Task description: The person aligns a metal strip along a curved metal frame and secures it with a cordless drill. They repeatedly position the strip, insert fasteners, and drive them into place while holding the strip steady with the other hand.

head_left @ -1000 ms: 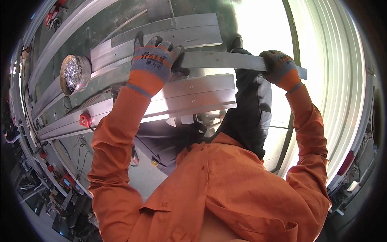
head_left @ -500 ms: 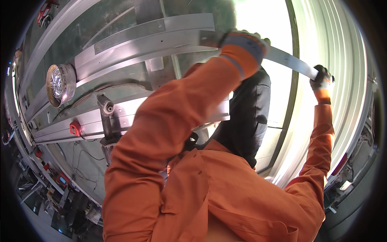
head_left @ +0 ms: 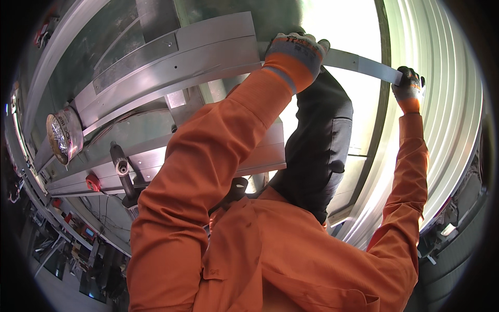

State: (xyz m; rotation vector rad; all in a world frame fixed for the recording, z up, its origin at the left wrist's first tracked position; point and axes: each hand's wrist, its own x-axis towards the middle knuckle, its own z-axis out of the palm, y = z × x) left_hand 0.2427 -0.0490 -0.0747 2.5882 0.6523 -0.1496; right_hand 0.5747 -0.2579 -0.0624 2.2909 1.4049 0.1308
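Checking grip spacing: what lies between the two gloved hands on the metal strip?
In the head view, only bare metal strip spans from the left hand to the right hand; a dark-clothed figure is behind.

Both gloved hands, left hand (head_left: 295, 52) and right hand (head_left: 409, 89), grip a long flat grey metal strip (head_left: 358, 63) overhead, orange sleeves raised.

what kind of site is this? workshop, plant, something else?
Probably an industrial workshop or assembly bay. The gloved left hand and right hand grip a long metal strip against stacked aluminium rails, next to a ribbed metal wall, with cluttered equipment below.
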